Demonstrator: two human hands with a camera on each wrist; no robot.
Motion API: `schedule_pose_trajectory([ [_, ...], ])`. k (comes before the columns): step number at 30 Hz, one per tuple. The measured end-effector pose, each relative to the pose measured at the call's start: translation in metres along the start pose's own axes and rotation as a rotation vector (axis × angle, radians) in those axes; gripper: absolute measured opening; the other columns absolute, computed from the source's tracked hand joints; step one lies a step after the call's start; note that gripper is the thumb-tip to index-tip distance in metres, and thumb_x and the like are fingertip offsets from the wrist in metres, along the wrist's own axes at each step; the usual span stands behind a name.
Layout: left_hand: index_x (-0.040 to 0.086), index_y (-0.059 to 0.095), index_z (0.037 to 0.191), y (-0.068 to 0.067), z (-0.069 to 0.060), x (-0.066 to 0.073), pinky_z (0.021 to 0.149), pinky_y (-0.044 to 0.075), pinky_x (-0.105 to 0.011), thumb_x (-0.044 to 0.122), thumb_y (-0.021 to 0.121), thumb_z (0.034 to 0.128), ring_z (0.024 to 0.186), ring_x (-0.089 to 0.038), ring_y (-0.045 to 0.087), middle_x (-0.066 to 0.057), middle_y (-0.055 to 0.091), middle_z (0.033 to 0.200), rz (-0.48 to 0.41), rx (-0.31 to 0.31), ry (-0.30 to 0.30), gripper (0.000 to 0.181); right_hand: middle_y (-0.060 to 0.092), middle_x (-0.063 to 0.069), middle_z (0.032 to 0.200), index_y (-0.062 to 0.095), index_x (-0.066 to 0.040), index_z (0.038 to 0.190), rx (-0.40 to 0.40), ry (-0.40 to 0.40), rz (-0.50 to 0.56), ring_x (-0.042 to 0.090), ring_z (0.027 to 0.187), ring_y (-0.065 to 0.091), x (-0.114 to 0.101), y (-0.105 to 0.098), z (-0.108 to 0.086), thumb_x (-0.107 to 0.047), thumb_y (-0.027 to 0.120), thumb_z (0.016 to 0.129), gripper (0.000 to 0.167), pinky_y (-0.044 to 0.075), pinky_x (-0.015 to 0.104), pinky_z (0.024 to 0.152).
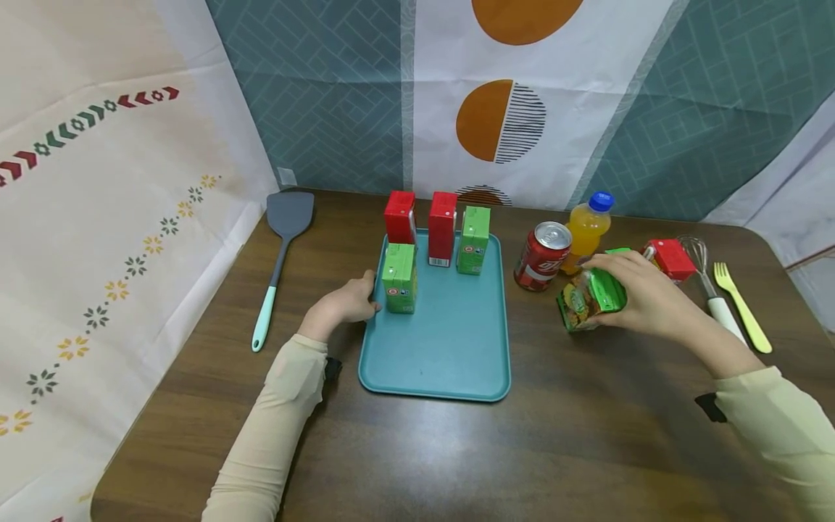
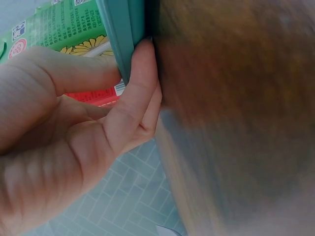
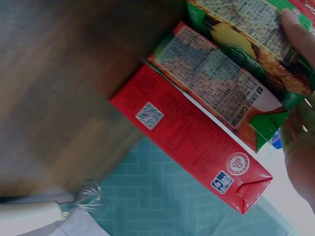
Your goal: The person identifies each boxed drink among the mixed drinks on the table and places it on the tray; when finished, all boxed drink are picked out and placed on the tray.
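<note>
My left hand (image 1: 344, 301) pinches the left rim of a teal tray (image 1: 450, 341); in the left wrist view the thumb lies inside the tray wall (image 2: 118, 39) and the fingers outside. Two red drink cartons (image 1: 442, 228) and two green drink cartons (image 1: 399, 279) stand on the tray. On the right, my right hand (image 1: 646, 297) grips a green food box (image 1: 575, 301) with pictures on its side. In the right wrist view, that green box (image 3: 246, 37) is next to another printed box (image 3: 211, 83) and a red drink carton (image 3: 187, 137).
A red soda can (image 1: 541, 257) and an orange juice bottle (image 1: 587, 226) stand right of the tray. A red carton (image 1: 672, 259), a whisk (image 1: 724, 315) and a yellow fork (image 1: 744, 308) are further right. A spatula (image 1: 280, 254) lies on the left.
</note>
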State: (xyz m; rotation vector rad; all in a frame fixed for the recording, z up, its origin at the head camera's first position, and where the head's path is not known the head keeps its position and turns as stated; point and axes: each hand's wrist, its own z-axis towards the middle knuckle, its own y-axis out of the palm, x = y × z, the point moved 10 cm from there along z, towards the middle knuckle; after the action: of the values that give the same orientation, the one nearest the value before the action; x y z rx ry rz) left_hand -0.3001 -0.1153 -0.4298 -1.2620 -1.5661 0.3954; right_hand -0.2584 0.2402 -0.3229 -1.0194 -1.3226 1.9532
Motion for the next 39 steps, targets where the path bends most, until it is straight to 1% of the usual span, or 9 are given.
schedule_pose_trajectory([
  [2,-0.014,0.011,0.142,-0.001,0.000,0.000,0.093,0.042,-0.043,0.007,0.051,0.0925,0.106,-0.028,0.050,-0.030,0.045,0.131,0.001,-0.001,-0.002,0.067,0.056,0.012,0.115,0.055,-0.006,0.118,0.044,-0.023,0.019,0.032,0.109,0.045,-0.002,-0.001,-0.004,-0.015,0.094,0.047,0.081,0.045,0.045,0.084],
  [5,-0.014,0.010,0.142,-0.002,0.000,-0.001,0.092,0.042,-0.043,0.008,0.051,0.0926,0.105,-0.028,0.050,-0.029,0.046,0.131,0.003,-0.001,-0.008,0.068,0.054,0.014,0.118,0.054,-0.005,0.117,0.106,-0.068,0.047,0.035,0.114,0.045,-0.009,-0.003,-0.011,-0.011,0.094,0.045,0.082,0.036,0.023,0.097],
  [8,-0.013,0.010,0.142,-0.003,0.000,0.000,0.090,0.043,-0.041,0.008,0.051,0.0926,0.103,-0.027,0.050,-0.029,0.046,0.130,0.002,-0.003,-0.005,0.067,0.053,0.014,0.120,0.056,-0.004,0.119,0.143,-0.099,0.055,0.034,0.115,0.044,-0.015,-0.004,-0.018,-0.008,0.093,0.045,0.083,0.020,0.002,0.092],
  [11,-0.013,0.012,0.141,-0.001,0.002,0.000,0.085,0.044,-0.039,0.008,0.051,0.0923,0.100,-0.027,0.050,-0.028,0.047,0.128,0.007,-0.007,0.003,0.066,0.055,0.013,0.118,0.058,-0.003,0.118,0.178,-0.114,0.050,0.028,0.113,0.046,-0.020,-0.006,-0.023,-0.006,0.094,0.042,0.084,0.021,0.000,0.090],
  [14,-0.014,0.014,0.141,0.000,0.002,0.000,0.083,0.043,-0.037,0.008,0.051,0.0920,0.098,-0.027,0.050,-0.028,0.048,0.126,0.015,-0.009,0.006,0.065,0.058,0.013,0.115,0.061,-0.002,0.116,0.219,-0.127,0.038,0.015,0.114,0.046,-0.025,-0.010,-0.025,-0.008,0.095,0.039,0.084,0.024,0.000,0.090],
  [19,-0.013,0.013,0.142,-0.001,0.003,-0.001,0.081,0.043,-0.037,0.008,0.052,0.0922,0.097,-0.027,0.051,-0.027,0.049,0.126,0.018,-0.004,-0.001,0.066,0.059,0.012,0.116,0.063,-0.005,0.116,0.299,-0.146,0.064,-0.001,0.117,0.042,-0.038,-0.026,-0.022,-0.009,0.096,0.034,0.088,0.029,0.002,0.089],
  [23,-0.013,0.012,0.142,-0.002,0.003,-0.001,0.082,0.044,-0.038,0.008,0.051,0.0926,0.098,-0.027,0.051,-0.028,0.049,0.125,0.013,-0.004,0.002,0.066,0.059,0.009,0.116,0.064,-0.006,0.117,0.360,-0.149,0.137,0.000,0.107,0.046,-0.051,-0.038,-0.017,-0.006,0.095,0.031,0.091,0.036,0.004,0.081],
  [28,-0.012,0.012,0.142,-0.003,0.003,-0.002,0.086,0.043,-0.039,0.008,0.051,0.0929,0.100,-0.027,0.050,-0.027,0.049,0.126,0.014,-0.004,-0.005,0.065,0.059,0.008,0.115,0.065,-0.005,0.116,0.389,-0.142,0.188,0.004,0.103,0.048,-0.066,-0.039,-0.003,-0.011,0.096,0.034,0.088,0.037,0.009,0.079],
  [39,-0.012,0.015,0.141,0.001,0.001,-0.001,0.079,0.044,-0.036,0.007,0.051,0.0924,0.095,-0.027,0.051,-0.026,0.049,0.124,0.007,0.006,-0.007,0.063,0.057,0.007,0.117,0.062,-0.007,0.121,0.337,-0.227,0.213,0.019,0.103,0.051,-0.097,-0.013,0.052,-0.020,0.094,0.047,0.082,0.040,0.010,0.081],
])
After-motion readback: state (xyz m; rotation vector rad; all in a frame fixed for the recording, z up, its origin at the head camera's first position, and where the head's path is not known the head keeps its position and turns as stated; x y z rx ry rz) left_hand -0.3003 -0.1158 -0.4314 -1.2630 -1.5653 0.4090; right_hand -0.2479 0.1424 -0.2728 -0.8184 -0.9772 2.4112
